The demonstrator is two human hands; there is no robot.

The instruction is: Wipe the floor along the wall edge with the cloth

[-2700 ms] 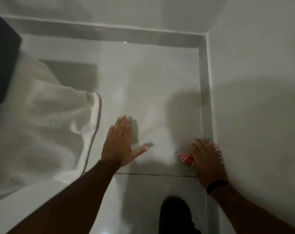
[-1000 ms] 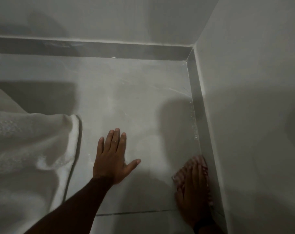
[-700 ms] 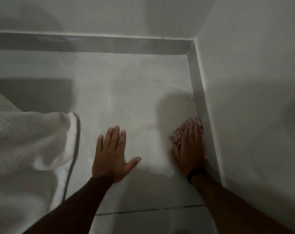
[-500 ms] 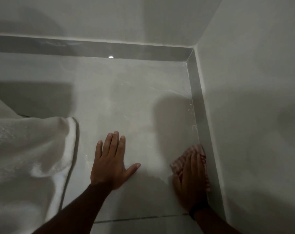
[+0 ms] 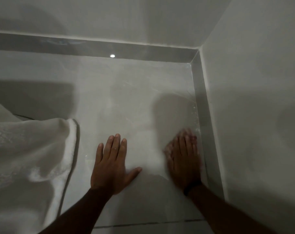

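A person's right hand (image 5: 183, 159) presses a cloth (image 5: 192, 135) flat to the floor (image 5: 126, 102) just beside the skirting (image 5: 204, 115) of the right wall (image 5: 253, 98), the wipe under way. The hand is blurred and covers most of the cloth; only a pinkish edge shows past the fingertips, so how far the grip closes on it cannot be told. The left hand (image 5: 111, 164) lies open and empty on the tiles, apparently as a brace. White specks dot the floor edge beyond the cloth, suggesting the far stretch up to the corner is still to be cleaned. A pale towel (image 5: 33, 149) lies at left.
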